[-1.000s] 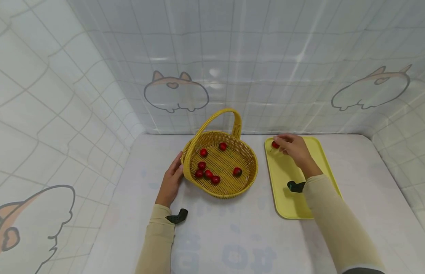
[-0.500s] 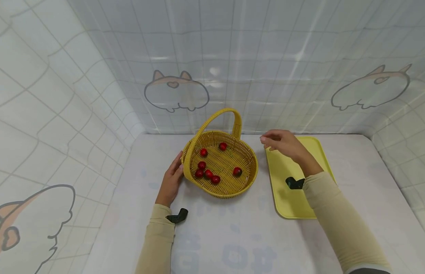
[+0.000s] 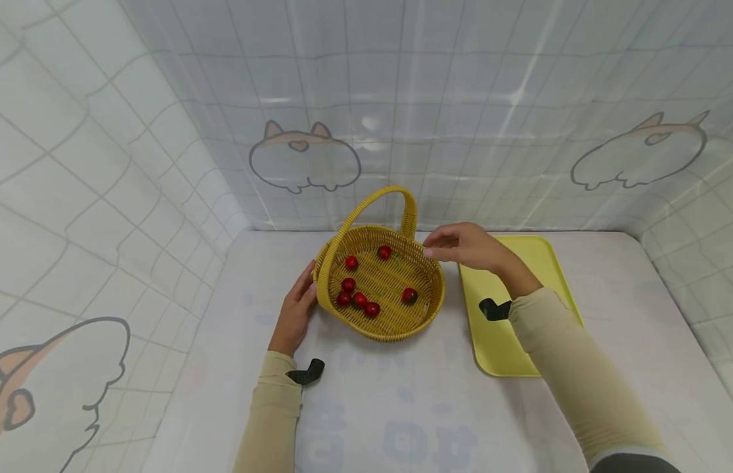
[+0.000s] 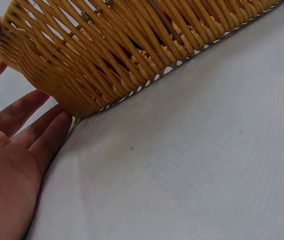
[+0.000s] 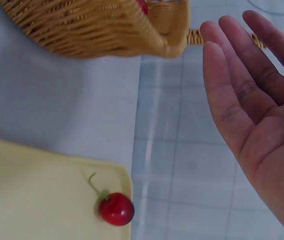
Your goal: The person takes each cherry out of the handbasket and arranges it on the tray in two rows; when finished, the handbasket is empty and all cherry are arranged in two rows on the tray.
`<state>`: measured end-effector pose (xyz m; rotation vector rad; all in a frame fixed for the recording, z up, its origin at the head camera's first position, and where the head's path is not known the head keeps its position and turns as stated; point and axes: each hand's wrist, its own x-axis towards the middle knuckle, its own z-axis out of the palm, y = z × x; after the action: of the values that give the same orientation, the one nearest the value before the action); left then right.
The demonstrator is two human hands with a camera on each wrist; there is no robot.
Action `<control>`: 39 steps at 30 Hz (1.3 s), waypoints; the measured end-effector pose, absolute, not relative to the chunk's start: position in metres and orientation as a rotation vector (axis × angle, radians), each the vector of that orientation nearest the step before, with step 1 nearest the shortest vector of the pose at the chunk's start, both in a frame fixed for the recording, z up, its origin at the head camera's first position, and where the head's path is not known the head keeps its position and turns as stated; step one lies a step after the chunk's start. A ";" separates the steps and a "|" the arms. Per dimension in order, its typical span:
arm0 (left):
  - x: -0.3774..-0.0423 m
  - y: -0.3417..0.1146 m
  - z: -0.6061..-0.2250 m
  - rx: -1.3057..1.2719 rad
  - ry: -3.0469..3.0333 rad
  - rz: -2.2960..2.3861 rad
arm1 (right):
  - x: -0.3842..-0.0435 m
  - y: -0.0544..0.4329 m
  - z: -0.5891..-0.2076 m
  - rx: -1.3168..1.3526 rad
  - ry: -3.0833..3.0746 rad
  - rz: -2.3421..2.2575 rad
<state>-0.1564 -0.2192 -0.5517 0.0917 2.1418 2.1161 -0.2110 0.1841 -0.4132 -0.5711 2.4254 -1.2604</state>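
Observation:
A yellow wicker basket [image 3: 425, 315] with a tall handle holds several red cherries [image 3: 372, 309]. My left hand [image 3: 297, 314] rests against the basket's left side; in the left wrist view its fingers [image 4: 22, 110] lie spread and nearly straight against the wicker. My right hand [image 3: 469, 248] hovers at the basket's right rim, holding nothing. The right wrist view shows that palm bare, its fingers [image 5: 217, 80] extended. One cherry [image 5: 116, 209] with a green stem lies in a corner of the yellow tray [image 5: 32, 190]; in the head view my right hand hides it.
The tray [image 3: 502, 355] lies to the right of the basket on a white-covered table [image 3: 402, 407]. A tiled-pattern curtain [image 3: 461, 131] stands close behind both, and a similar wall [image 3: 136, 151] rises at the left.
My right hand has let go of the cherry in the tray's far left corner and moved left to the basket rim. The left hand and basket stay put.

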 end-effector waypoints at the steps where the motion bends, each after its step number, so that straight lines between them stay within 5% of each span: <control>1: -0.157 -0.219 -0.551 0.091 2.143 2.116 | -0.212 0.181 -0.412 -0.586 2.424 -1.247; 39: -0.157 -0.219 -0.550 0.071 2.169 2.085 | -0.238 0.117 -0.423 -0.763 2.410 -0.654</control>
<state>-0.1567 -0.2194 -0.5497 0.0713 2.1691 2.0850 -0.2377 0.1168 -0.4225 -0.7626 2.4105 -0.6544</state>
